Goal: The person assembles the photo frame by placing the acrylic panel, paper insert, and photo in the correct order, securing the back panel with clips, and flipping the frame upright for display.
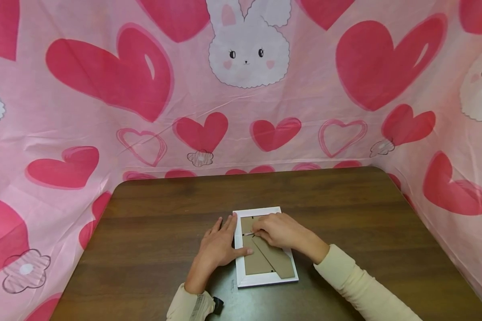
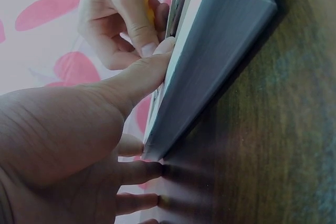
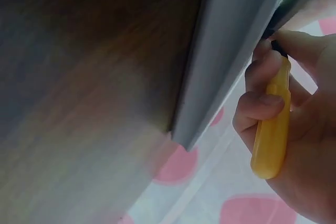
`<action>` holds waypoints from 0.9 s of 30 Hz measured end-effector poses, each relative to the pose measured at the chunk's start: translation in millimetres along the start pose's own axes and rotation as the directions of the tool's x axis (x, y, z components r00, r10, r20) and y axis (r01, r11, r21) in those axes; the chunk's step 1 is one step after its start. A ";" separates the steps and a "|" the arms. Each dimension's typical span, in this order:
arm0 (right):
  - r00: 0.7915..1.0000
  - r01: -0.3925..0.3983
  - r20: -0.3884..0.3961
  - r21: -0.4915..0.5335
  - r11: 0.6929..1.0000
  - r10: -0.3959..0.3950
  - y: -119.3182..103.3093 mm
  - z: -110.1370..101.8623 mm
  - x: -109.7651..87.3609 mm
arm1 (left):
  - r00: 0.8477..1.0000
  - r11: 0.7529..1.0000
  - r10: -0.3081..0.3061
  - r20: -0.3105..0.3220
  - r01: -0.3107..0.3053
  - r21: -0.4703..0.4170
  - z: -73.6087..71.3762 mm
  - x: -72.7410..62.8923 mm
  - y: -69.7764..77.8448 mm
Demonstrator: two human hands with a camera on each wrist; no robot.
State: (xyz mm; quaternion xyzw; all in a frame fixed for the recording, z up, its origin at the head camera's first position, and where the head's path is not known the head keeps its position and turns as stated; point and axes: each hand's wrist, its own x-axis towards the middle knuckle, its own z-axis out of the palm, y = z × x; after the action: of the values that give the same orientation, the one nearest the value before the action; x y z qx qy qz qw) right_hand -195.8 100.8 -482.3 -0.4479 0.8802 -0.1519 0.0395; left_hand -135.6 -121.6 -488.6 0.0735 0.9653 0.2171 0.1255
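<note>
A white-edged picture frame (image 1: 261, 280) lies back side up on the table, its brown backing board (image 1: 254, 263) and slanted easel stand (image 1: 279, 262) showing. My left hand (image 1: 218, 245) steadies the frame's left side; the thumb presses on the back while the straight fingers extend along the outer edge and touch the tabletop. My right hand (image 1: 279, 229) grips a yellow-handled screwdriver (image 3: 273, 129) above the upper part of the backing. Its thin tip reaches toward the left inner edge, by a small dark tab (image 1: 243, 234). In the head view the fingers hide the handle.
The brown wooden table (image 1: 164, 214) extends around the frame on all sides. Pink cloth (image 1: 241, 102) with hearts and rabbit faces hangs behind it and at both sides. A dark strap piece (image 1: 218, 305) sits at the left wrist.
</note>
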 end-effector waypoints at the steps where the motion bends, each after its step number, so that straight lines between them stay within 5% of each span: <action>1: 1.000 -0.006 0.001 0.013 1.000 0.006 0.4 0.0 -0.2 | 1.000 1.000 -0.001 0.001 0.001 0.000 -0.1 0.1 0.1; 10: 0.996 -0.083 -0.010 0.147 0.986 0.086 6.4 -4.5 -7.7 | 1.000 1.000 -0.004 0.011 0.004 0.012 0.0 2.4 0.3; 19: 0.972 -0.210 -0.067 0.197 0.958 0.227 18.9 -21.1 -36.7 | 1.000 1.000 -0.028 -0.002 0.028 0.009 0.0 2.0 2.7; 27: 0.972 -0.212 -0.050 0.251 0.944 0.231 31.5 -15.3 -66.3 | 0.999 0.999 -0.040 -0.007 0.039 -0.018 -3.8 -0.8 3.7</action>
State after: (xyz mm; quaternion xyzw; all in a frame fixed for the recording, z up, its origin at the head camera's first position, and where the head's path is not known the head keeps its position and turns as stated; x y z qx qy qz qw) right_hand -183.9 174.8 -481.7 -0.3315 0.9004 -0.2712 0.0764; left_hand -135.5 -120.0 -483.5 0.0525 0.9650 0.2235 0.1269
